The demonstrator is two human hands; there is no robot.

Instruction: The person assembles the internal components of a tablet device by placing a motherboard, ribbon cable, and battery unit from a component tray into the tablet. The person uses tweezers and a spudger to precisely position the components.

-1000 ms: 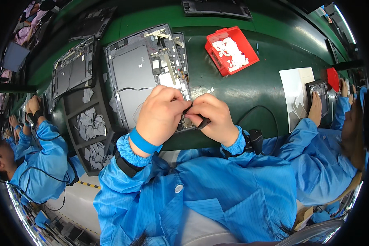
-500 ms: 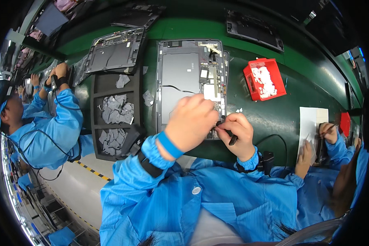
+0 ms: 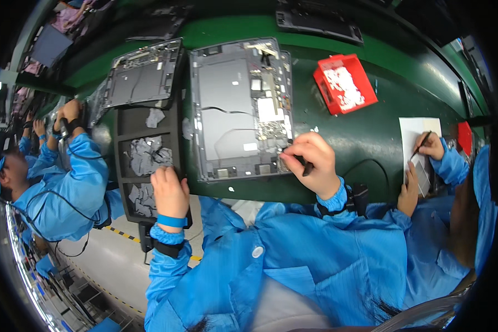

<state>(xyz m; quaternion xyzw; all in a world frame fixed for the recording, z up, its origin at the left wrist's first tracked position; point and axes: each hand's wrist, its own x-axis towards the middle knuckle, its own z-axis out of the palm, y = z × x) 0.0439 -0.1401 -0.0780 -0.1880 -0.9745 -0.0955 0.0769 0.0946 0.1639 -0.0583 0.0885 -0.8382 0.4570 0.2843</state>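
Note:
My left hand [image 3: 170,193] rests over the divider of a black compartment tray [image 3: 176,124], beside the torn grey pieces [image 3: 146,156] in its middle compartment. Its fingers are loosely bent with the thumb apart, and I see nothing held; the fingertips are partly hidden. My right hand [image 3: 317,163] is closed on a slim black tool [image 3: 308,169], whose exact kind I cannot make out. The fingertips are at the lower right edge of an opened grey device housing [image 3: 224,91], which has exposed circuit boards, black cables and white labels.
A red bin [image 3: 364,91] of white scraps stands right of the housing. Another opened housing [image 3: 135,77] lies across the tray's far end. More dark housings [image 3: 318,26] lie farther back. Co-workers sit on both sides; the right one's hand [image 3: 430,146] holds a dark pen-like tool.
My left hand has moved from the housing left to the tray. My right hand stays near the housing's lower right corner with the black tool. The whole view has shifted slightly.

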